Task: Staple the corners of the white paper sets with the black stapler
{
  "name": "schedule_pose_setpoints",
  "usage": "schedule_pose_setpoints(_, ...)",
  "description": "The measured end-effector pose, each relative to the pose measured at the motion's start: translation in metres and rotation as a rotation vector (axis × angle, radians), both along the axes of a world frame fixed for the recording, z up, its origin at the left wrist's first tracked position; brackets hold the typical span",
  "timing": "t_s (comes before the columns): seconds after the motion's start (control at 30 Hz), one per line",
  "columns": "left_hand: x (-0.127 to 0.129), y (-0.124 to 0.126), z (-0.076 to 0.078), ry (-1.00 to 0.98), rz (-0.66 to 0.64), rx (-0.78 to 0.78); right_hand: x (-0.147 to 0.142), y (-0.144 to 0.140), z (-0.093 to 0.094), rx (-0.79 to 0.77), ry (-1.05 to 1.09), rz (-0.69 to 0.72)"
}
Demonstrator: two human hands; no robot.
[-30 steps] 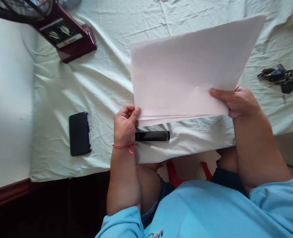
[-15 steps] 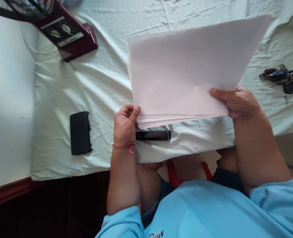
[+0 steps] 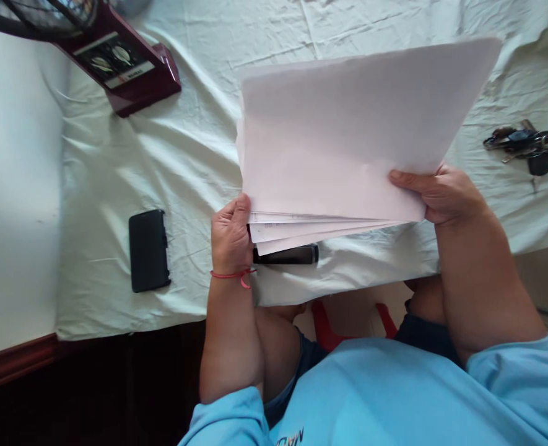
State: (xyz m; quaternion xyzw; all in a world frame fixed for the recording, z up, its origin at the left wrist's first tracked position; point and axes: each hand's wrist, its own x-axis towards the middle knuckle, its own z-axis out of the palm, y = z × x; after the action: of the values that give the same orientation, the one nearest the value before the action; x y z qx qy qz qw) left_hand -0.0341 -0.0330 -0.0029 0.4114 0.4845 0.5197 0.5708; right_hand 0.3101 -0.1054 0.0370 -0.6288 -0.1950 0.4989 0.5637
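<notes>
Several sheets of white paper (image 3: pixel 339 136) are held up in a loose stack above the cloth, blank on the top face. My left hand (image 3: pixel 231 235) pinches their lower left corner, thumb on top. On the right edge my right hand (image 3: pixel 445 192) grips the stack, its thumb lying across the top sheet and its fingers hidden beneath. Along the near edge the sheets are fanned apart, and faint print shows on a lower one. Partly under that edge lies a black stapler-like object (image 3: pixel 296 254), close to my left wrist.
A pale green cloth (image 3: pixel 194 179) covers the table. A black phone-like case (image 3: pixel 149 251) lies at left, a bunch of keys (image 3: pixel 524 145) at right. A dark red stand (image 3: pixel 141 80), apparently a fan's base, is at the back left beside the white wall (image 3: pixel 13 186).
The near edges of the sheets have spread further apart, with the lower ones now reaching over the black object. My left thumb has shifted slightly left and up.
</notes>
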Motion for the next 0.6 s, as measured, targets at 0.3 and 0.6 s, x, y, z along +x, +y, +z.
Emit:
schedule_pose_setpoints(0.3,-0.002,-0.002,0.008,0.05,0.002,-0.022,0.003,-0.002,-0.004,-0.019,-0.004,0.101)
schedule_pose_setpoints(0.6,0.006,-0.004,0.012,-0.03,0.016,0.003,0.006,0.001,-0.012,-0.019,-0.036,0.093)
